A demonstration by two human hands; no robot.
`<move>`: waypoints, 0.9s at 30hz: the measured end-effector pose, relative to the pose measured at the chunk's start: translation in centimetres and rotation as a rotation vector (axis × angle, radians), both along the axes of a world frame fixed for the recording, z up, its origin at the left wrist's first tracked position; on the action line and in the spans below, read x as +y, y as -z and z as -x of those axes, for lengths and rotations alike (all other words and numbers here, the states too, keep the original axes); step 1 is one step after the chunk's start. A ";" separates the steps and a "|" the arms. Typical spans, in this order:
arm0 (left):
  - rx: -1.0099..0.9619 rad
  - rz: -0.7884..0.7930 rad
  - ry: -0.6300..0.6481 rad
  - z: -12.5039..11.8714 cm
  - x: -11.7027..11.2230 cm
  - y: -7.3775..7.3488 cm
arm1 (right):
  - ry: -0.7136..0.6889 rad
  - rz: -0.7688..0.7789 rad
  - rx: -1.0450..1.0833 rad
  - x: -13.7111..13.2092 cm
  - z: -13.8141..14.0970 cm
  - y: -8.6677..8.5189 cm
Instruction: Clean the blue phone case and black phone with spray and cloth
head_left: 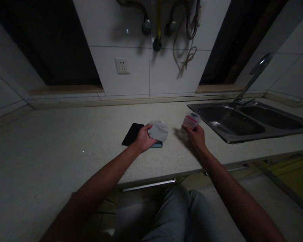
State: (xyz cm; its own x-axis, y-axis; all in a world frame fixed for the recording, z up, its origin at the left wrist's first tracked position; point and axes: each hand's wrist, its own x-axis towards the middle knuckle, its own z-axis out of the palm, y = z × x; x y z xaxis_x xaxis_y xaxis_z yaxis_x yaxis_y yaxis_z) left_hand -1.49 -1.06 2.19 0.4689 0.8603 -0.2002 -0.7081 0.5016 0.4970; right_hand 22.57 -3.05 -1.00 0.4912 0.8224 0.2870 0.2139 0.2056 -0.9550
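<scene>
My left hand (pixel 144 138) is closed, thumb on top, on a pale grey-white flat piece (pixel 159 130) with a rounded edge and small dark marks near the thumb. What it is made of I cannot make out. Partly beneath that hand lie a black flat device (pixel 132 133), like a tablet or phone, and a blue-grey flat item (pixel 157 145), mostly covered. Toward the sink, my right hand (pixel 197 137) pinches a clear plastic packet (pixel 191 120) with a red stripe, held at the counter. The packet's lower part is blurred.
The pale countertop (pixel 65 134) runs along the tiled wall. A steel double sink (pixel 227 138) with a tall faucet (pixel 252 77) is at the right. On the wall are a power socket (pixel 122 66) and hanging hoses and pipes (pixel 189 30). A drawer handle (pixel 148 185) juts below the counter edge.
</scene>
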 end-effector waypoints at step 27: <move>0.596 -0.450 0.181 -1.5 -3.5 0.1 | -0.653 -0.033 0.565 -0.3 5.0 -1.6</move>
